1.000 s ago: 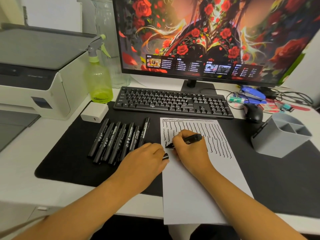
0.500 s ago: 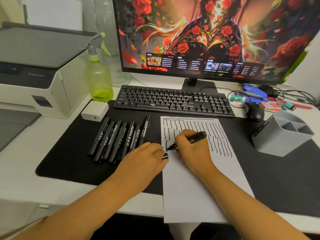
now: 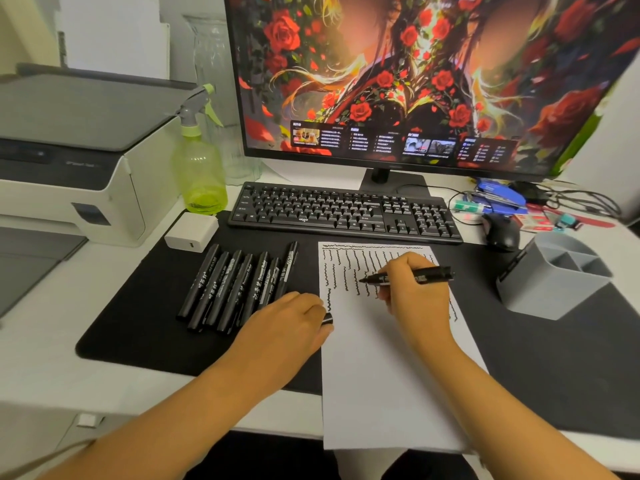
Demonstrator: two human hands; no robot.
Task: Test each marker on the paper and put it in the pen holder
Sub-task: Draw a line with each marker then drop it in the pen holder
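A white sheet of paper (image 3: pixel 374 375) lies on the black desk mat, its upper part covered with wavy black lines. My right hand (image 3: pixel 415 292) grips an uncapped black marker (image 3: pixel 433 274), lifted off the sheet, tip pointing left. My left hand (image 3: pixel 294 320) rests at the paper's left edge, closed on the marker's black cap (image 3: pixel 327 319). Several capped black markers (image 3: pixel 239 285) lie side by side on the mat to the left. The grey pen holder (image 3: pixel 554 285) stands at the right, one black marker leaning in its near left compartment.
A black keyboard (image 3: pixel 343 213) and monitor (image 3: pixel 415 81) stand behind the paper. A mouse (image 3: pixel 502 232) and cables lie at the back right. On the left are a white charger block (image 3: pixel 190 232), a green spray bottle (image 3: pixel 199 168) and a printer (image 3: pixel 69 161).
My right hand has finished a wavy line near the paper's left edge and lifted the marker up and to the right. My left hand has stayed in place.
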